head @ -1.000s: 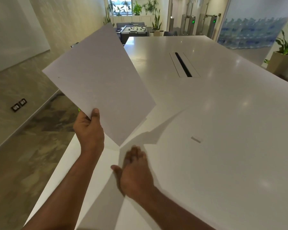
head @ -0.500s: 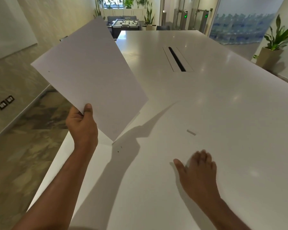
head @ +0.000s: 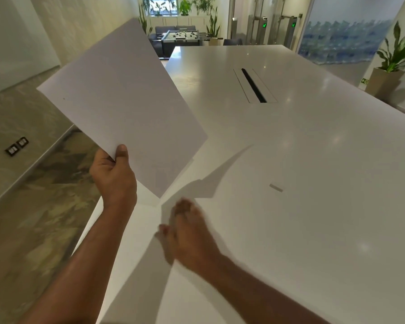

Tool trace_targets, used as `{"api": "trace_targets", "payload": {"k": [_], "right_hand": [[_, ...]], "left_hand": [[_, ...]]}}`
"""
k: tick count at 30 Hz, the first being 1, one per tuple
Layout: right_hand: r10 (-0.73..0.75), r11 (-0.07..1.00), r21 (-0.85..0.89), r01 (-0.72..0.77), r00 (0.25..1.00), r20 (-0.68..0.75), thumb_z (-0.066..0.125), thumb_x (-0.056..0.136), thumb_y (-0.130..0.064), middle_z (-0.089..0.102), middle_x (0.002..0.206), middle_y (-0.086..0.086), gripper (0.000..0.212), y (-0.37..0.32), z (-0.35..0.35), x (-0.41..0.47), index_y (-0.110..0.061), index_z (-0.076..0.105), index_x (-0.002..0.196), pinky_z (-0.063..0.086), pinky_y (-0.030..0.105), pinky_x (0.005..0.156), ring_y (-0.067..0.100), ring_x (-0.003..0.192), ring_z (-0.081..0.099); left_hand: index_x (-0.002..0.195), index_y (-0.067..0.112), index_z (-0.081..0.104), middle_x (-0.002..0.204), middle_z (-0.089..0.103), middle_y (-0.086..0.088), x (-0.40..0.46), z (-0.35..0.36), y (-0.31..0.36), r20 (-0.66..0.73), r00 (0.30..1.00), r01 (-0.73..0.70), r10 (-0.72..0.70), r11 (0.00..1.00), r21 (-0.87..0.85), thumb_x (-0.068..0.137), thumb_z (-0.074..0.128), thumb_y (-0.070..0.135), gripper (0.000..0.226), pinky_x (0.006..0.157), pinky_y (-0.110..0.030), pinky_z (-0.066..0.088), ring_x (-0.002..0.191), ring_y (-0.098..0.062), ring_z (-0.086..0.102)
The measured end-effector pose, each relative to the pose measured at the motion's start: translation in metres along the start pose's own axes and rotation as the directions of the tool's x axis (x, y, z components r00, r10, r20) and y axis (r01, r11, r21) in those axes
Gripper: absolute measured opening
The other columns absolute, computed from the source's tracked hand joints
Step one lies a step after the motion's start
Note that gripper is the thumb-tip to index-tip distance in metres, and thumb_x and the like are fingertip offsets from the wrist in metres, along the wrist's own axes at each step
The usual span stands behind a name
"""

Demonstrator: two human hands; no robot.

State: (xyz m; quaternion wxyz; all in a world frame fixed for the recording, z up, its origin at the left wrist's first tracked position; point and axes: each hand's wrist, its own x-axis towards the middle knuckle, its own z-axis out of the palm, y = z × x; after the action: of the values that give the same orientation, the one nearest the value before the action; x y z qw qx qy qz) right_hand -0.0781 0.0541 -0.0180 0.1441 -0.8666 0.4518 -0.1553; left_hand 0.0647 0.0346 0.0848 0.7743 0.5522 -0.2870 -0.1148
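Two bare forearms came in low. The right hand lay palm down over the white surface, fingers spread and straight, its grip released and holding nothing. It was smeared by blur, so contact with the top couldn't be called. Up and to the left, the left hand was raised with the wrist cocked, its grip pinching the paper: thumb on the front face, fingers behind. The paper was flat, matte white and rectangular, tilted up in the air above the surface's left edge. A second edge peeked out at its lower right, so at least two sheets. Beyond lay one small grey strip, then one long dark slot in the glossy top. Far back stood one football table.
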Motion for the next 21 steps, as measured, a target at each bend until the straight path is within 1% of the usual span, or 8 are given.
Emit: {"api": "trace_targets", "payload": {"k": [4,6,8,11,13,15,17,21], "right_hand": [[0.303,0.929,-0.178,-0.326,0.942,-0.144,0.014,0.088,-0.071,0.027,0.148,0.034,0.099,0.054,-0.013,0.002,0.011,0.031,0.141,0.018,0.051,0.116,0.043,0.14,0.026],[0.329,0.922,-0.177,-0.345,0.938,-0.111,0.014,0.089,-0.071,0.041,0.14,0.035,0.1,0.042,-0.004,0.003,0.014,0.043,0.133,0.029,0.055,0.11,0.045,0.132,0.039],[0.228,0.965,-0.117,-0.233,0.972,-0.052,0.007,0.09,-0.069,0.04,0.14,0.034,0.1,0.014,0.014,0.006,0.014,0.042,0.133,0.025,0.056,0.112,0.046,0.133,0.037],[-0.01,0.999,-0.038,0.015,0.993,0.121,-0.009,0.086,-0.064,0.013,0.155,0.028,0.096,-0.022,0.023,0.006,0.007,0.016,0.147,-0.006,0.046,0.118,0.039,0.146,0.007],[-0.132,0.989,0.088,0.121,0.982,0.135,0.001,0.094,-0.062,0.028,0.152,0.022,0.087,-0.018,0.011,0.01,0.002,0.031,0.144,0.006,0.041,0.12,0.033,0.144,0.018],[-0.174,0.976,0.135,0.172,0.985,0.003,0.027,0.097,-0.046,0.062,0.12,0.021,0.06,0.007,-0.003,0.018,-0.002,0.065,0.112,0.035,0.039,0.105,0.034,0.12,0.05],[-0.069,0.997,0.02,0.072,0.988,-0.137,0.036,0.093,-0.041,0.068,0.102,0.02,0.05,0.05,-0.013,0.035,-0.005,0.07,0.1,0.041,0.04,0.091,0.035,0.104,0.057],[0.343,0.917,-0.164,-0.362,0.929,-0.136,0.027,0.089,-0.049,0.057,0.123,0.034,0.074,0.103,-0.025,0.056,0.011,0.057,0.121,0.04,0.053,0.101,0.047,0.119,0.051]], "left_hand": [[0.103,0.026,0.068,0.1,0.073,0.011,0.006,-0.007,-0.001,0.005,1.0,-0.001,0.001,1.0,-0.01,0.101,0.057,0.013,0.017,0.09,-0.03,0.056,0.095,-0.007,0.071],[0.111,0.018,0.068,0.102,0.074,0.009,0.007,-0.006,-0.003,0.017,1.0,0.009,-0.008,1.0,-0.03,0.101,0.056,0.01,0.017,0.089,-0.028,0.056,0.098,-0.009,0.071],[0.109,0.017,0.068,0.095,0.075,0.015,0.006,-0.003,-0.002,0.039,0.999,0.037,-0.035,0.998,-0.043,0.101,0.056,0.008,0.017,0.088,-0.025,0.055,0.095,-0.005,0.071],[0.101,0.023,0.068,0.091,0.075,0.018,0.006,0.001,0.001,0.116,0.99,0.093,-0.086,0.994,-0.058,0.1,0.056,0.007,0.019,0.089,-0.029,0.056,0.093,-0.005,0.071],[0.102,0.021,0.067,0.089,0.075,0.018,0.007,0.002,0.002,0.181,0.976,0.135,-0.123,0.989,-0.057,0.101,0.055,0.007,0.019,0.088,-0.03,0.057,0.089,-0.004,0.071],[0.108,0.015,0.066,0.088,0.076,0.016,0.008,0.003,0.002,0.231,0.962,0.161,-0.146,0.986,-0.049,0.101,0.054,0.005,0.018,0.084,-0.028,0.058,0.083,-0.003,0.071],[0.111,0.013,0.066,0.089,0.076,0.013,0.009,0.002,0.001,0.275,0.947,0.191,-0.167,0.98,-0.063,0.101,0.053,0.003,0.019,0.083,-0.028,0.058,0.084,-0.006,0.071],[0.112,0.01,0.066,0.089,0.077,0.011,0.008,0.002,-0.001,0.323,0.919,0.266,-0.226,0.96,-0.084,0.1,0.052,0.0,0.022,0.08,-0.024,0.059,0.083,-0.007,0.072]]}}
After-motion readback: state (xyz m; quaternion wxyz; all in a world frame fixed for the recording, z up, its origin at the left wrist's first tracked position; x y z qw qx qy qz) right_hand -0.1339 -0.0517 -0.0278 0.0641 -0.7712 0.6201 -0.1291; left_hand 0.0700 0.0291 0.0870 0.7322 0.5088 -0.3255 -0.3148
